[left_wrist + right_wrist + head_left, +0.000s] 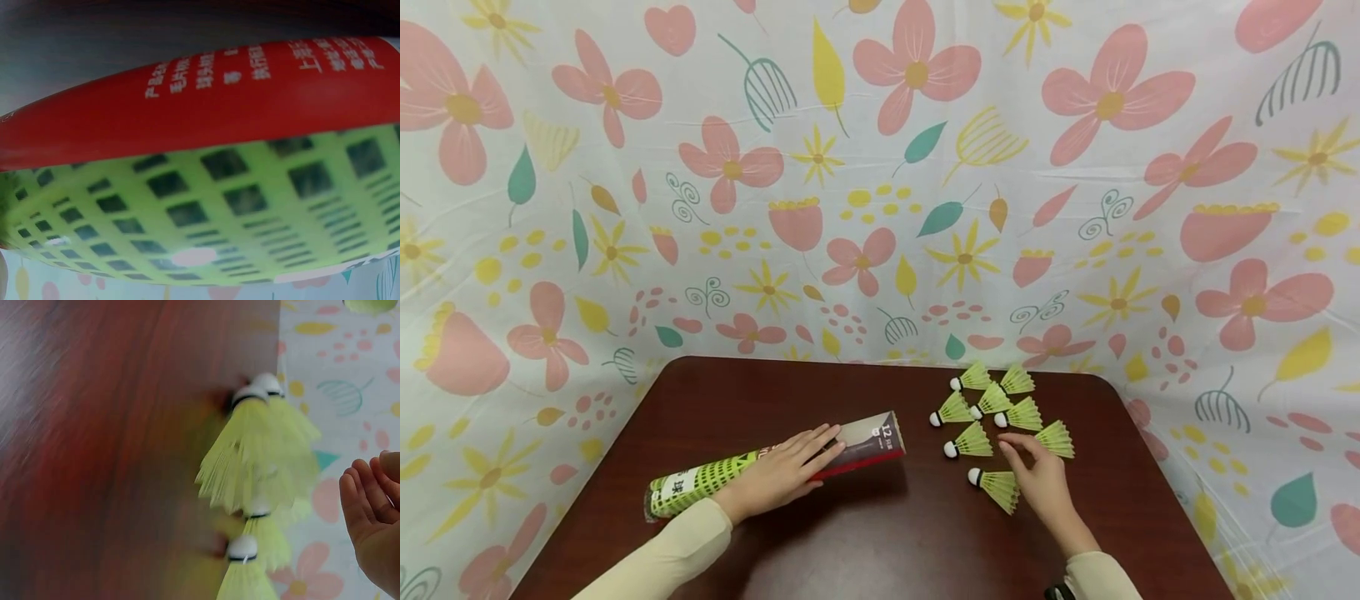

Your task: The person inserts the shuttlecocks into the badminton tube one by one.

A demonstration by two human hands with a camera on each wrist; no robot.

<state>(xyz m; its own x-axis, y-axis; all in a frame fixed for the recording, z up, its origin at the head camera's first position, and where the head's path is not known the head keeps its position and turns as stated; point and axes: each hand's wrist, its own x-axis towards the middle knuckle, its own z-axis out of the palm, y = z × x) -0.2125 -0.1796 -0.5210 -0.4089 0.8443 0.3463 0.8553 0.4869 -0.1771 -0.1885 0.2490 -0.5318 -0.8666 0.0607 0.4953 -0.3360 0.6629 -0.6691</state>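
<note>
1. Tube lies flat under my left hand, fingers straight, pressing it.
2. Seven shuttlecocks loose just ahead of my right hand, fingers relaxed, holding nothing; none loaded yet, I judge.

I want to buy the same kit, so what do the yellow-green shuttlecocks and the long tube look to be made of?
The shuttlecocks look like nylon or plastic: their skirts are evenly coloured, fine-ribbed and slightly translucent, with white rounded heads whose material I cannot tell. The tube, lying on the table under the left hand, looks like printed cardboard with a glossy finish: a reflection shows on its green grid print, though plastic cannot be ruled out.
</note>
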